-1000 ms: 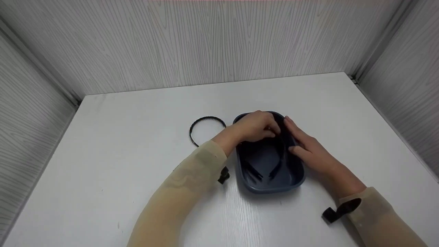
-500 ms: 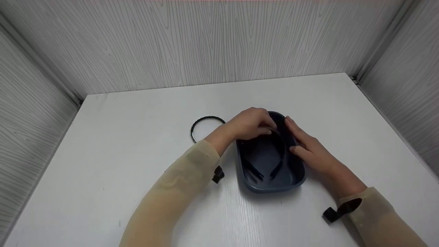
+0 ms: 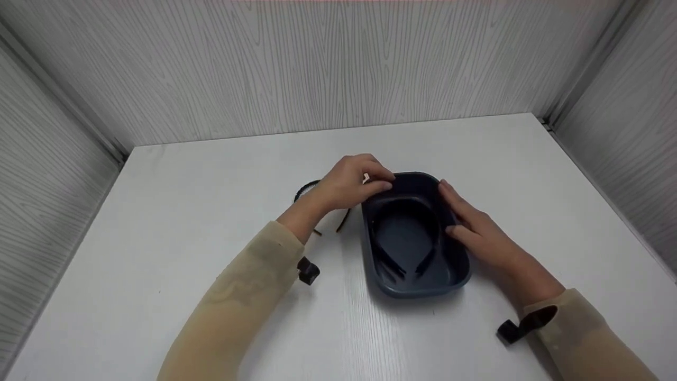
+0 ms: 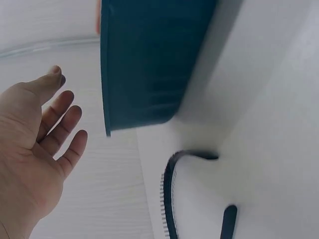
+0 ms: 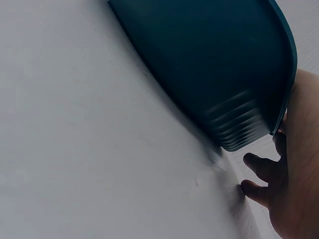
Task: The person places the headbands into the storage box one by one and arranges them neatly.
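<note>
A dark blue plastic basin (image 3: pixel 418 291) with rounded corners stands on the white table. Inside it lies a black headband (image 3: pixel 426 259), its ends toward the front; more dark strips beside it are hard to separate. My left hand (image 3: pixel 349 180) is over the basin's back left corner, fingers loosely bent with nothing between them; the left wrist view shows this hand (image 4: pixel 40 129) apart from the basin's wall. My right hand (image 3: pixel 484 233) holds the basin's right wall, thumb over the rim. Left of the basin, a toothed black headband (image 4: pixel 169 194) lies on the table, partly under my left hand in the head view.
The white tabletop (image 3: pixel 185 222) spreads around the basin. Grey wood-grain panels (image 3: pixel 317 63) rise behind the table and on both sides. A black camera mount (image 3: pixel 308 271) sits on the left wrist and another mount (image 3: pixel 513 330) on the right.
My left hand has drawn back from inside the basin toward the left, over its back left rim. The headband in the basin now shows more fully. The right hand and basin have stayed put.
</note>
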The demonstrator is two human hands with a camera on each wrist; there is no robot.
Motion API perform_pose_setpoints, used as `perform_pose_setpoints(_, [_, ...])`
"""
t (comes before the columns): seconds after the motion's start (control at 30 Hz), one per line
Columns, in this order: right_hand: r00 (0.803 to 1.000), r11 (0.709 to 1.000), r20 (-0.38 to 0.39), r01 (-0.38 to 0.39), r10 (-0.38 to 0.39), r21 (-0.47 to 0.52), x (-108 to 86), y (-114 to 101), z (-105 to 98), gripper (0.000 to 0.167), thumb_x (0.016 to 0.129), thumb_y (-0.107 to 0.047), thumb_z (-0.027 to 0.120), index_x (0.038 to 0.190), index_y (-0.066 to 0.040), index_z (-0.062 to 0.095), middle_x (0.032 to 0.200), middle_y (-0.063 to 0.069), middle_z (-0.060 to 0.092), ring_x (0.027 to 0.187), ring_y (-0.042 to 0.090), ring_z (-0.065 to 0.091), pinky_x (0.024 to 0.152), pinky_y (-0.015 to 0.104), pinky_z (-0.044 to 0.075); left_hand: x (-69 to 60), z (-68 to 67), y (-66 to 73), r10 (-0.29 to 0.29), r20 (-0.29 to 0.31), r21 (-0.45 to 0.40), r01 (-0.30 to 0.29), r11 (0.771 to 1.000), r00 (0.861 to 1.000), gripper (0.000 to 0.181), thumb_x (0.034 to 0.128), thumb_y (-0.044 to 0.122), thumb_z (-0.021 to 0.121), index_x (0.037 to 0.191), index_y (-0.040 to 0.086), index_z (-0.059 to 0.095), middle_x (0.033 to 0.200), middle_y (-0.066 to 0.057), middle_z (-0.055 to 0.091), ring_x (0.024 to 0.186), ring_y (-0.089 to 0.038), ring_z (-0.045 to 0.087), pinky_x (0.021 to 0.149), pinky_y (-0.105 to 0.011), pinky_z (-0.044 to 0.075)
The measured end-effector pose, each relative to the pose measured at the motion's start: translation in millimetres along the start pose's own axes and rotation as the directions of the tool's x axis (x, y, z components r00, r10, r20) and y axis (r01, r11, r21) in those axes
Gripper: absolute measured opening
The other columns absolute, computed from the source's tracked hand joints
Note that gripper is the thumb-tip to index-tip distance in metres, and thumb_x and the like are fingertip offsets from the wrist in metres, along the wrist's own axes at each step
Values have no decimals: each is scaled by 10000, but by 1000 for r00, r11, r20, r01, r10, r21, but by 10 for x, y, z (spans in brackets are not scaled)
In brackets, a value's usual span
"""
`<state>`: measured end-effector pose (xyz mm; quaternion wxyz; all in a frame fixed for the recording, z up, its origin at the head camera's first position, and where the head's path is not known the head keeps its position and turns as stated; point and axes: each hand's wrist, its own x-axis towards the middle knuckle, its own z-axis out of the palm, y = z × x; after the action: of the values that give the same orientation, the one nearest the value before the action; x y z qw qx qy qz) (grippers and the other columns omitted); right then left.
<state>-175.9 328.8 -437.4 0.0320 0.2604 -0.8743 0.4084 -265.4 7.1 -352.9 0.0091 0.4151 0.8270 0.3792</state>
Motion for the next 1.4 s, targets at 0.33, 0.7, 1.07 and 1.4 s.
perform_pose_setpoints(0.33, [1000, 1000, -17, 16, -16, 1, -5, 30, -20, 770, 1034, -53, 569, 1709, -197, 227, 1764, 21, 169, 1619, 260, 146, 1235, 168, 134, -177, -300, -196, -73, -103, -29, 70, 997, 992, 220, 1057, 203, 697, 1223, 100, 800, 1162, -19, 730, 1055, -175, 649, 951, -472, 518])
perform_pose_setpoints(0.7, [1000, 1000, -14, 17, -17, -1, -5, 14, 15, 768, 1041, -65, 576, 1710, -184, 218, 1765, 21, 163, 1617, 269, 147, 1237, 169, 132, -315, -476, -605, -222, -181, -57, 215, 975, 958, 228, 1042, 189, 715, 1226, 81, 795, 1193, -54, 729, 1095, -205, 646, 938, -415, 521])
perform_pose_setpoints(1.07, [1000, 1000, -13, 22, -22, -1, -4, 4, 33, 777, 1036, -61, 572, 1711, -177, 205, 1768, 29, 154, 1619, 256, 144, 1241, 174, 127, -427, -459, -917, -337, -141, -111, 323, 940, 931, 270, 1034, 203, 725, 1257, 59, 778, 1285, -87, 703, 1157, -248, 633, 975, -414, 515])
perform_pose_setpoints(1.4, [1000, 1000, -20, 23, -23, -12, -7, 22, -2, 794, 1017, -59, 582, 1710, -163, 208, 1766, 32, 164, 1616, 200, 154, 1241, 176, 137, -363, -385, -1072, -415, -36, -114, 409, 906, 909, 345, 1032, 250, 732, 1337, 88, 743, 1397, -65, 653, 1284, -281, 578, 1003, -443, 501])
